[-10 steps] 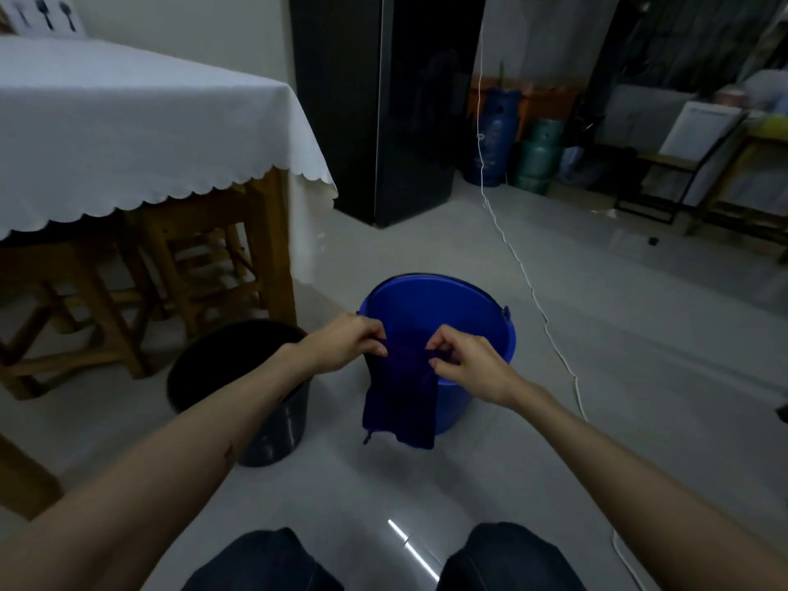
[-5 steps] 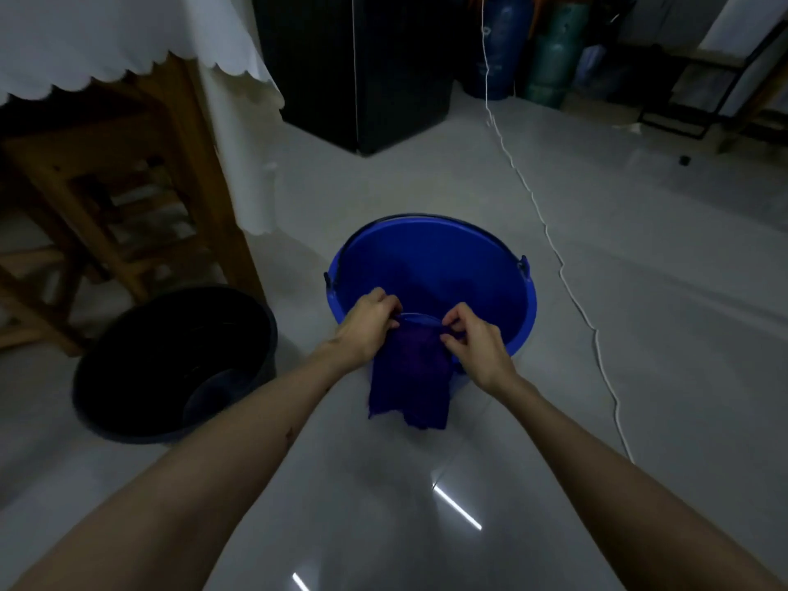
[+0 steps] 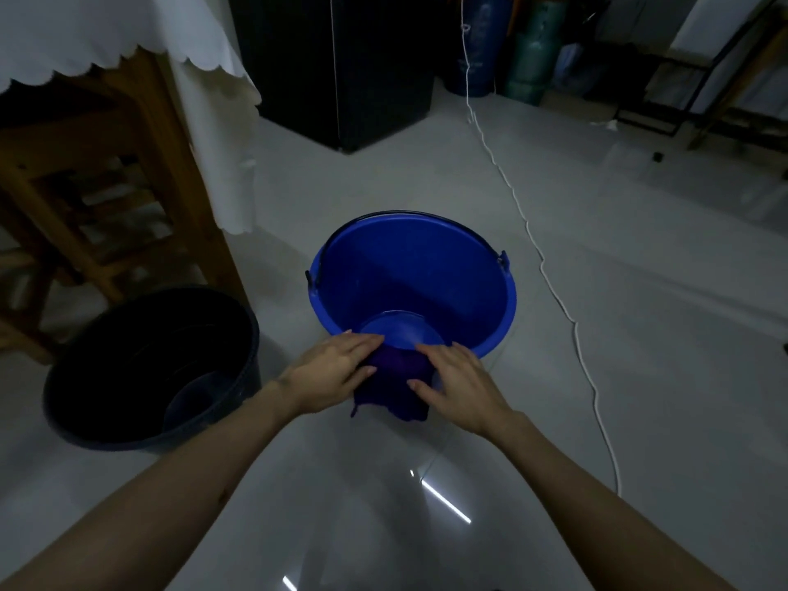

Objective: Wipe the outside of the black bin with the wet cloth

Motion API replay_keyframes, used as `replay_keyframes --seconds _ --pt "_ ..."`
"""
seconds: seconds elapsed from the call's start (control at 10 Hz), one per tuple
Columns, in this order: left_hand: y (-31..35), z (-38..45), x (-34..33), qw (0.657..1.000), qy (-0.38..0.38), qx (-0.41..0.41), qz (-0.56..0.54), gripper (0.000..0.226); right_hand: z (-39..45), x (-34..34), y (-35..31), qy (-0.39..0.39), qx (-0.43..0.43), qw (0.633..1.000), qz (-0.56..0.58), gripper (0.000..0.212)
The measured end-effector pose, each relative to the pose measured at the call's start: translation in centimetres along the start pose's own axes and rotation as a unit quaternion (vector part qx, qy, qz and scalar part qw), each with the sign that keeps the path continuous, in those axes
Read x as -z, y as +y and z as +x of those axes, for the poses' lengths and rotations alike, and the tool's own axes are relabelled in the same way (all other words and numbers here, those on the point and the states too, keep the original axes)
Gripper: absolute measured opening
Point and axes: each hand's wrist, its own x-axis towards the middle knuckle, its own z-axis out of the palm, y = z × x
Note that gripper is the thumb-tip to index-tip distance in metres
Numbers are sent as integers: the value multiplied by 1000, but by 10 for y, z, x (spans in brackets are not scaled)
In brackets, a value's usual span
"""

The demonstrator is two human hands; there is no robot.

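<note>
Black bin (image 3: 149,368) stands upright on the pale floor (image 3: 639,334) in the lower left of the frame, its mouth open toward the camera, just below a wooden table leg (image 3: 187,177). No hand touches it. To its right, near the centre, sits a blue bucket (image 3: 469,292) with a dark handle lying along its far rim. A dark blue cloth (image 3: 394,383) is draped over the bucket's near rim and hangs down its outer wall. The left hand (image 3: 330,371) lies on the cloth's left side with fingers stretched out nearly straight, pressing rather than pinching. The right hand (image 3: 458,383) rests on the cloth's right side the same way, fingers extended and thumb spread toward the cloth. A white scalloped tablecloth (image 3: 128,32) hangs in the upper left. A white cord (image 3: 541,258) trails across the floor on the right, and a dark cabinet (image 3: 337,61) stands at top centre.
</note>
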Motion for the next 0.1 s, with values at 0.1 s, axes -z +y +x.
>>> replay_keyframes --seconds 0.1 --pt "-1 11 6 1000 17 12 10 62 16 -2 0 2 -37 999 3 77"
